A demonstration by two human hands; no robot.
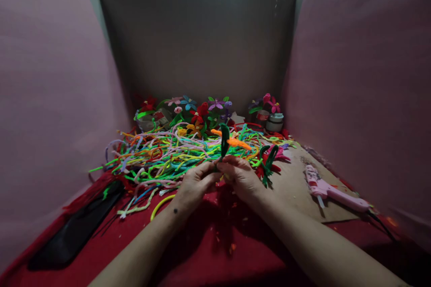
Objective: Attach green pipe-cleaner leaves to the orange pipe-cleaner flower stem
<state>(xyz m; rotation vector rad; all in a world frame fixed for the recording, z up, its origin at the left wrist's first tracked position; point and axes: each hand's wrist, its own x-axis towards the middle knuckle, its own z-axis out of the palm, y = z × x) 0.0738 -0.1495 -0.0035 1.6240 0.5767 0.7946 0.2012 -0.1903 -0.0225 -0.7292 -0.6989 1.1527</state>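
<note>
Both hands meet above the front of the pile, their fingertips pinched together. My left hand (198,181) is closed at the base of a dark green pipe cleaner (224,141), bent into an upright loop. From the other side, my right hand (242,179) closes on the same base. Orange pipe cleaner pieces (239,144) stick out on both sides of the green loop and look joined to it; the fingers hide the join. Just right of my right hand lies a red pipe-cleaner flower with dark green leaves (268,163).
Loose multicoloured pipe cleaners (168,157) lie heaped behind the hands on a red cloth (202,260). Finished flowers (215,104) and a small jar (275,122) stand at the back. A pink glue gun (336,193) rests on cardboard (296,202); a black pouch-like item (74,231) lies left.
</note>
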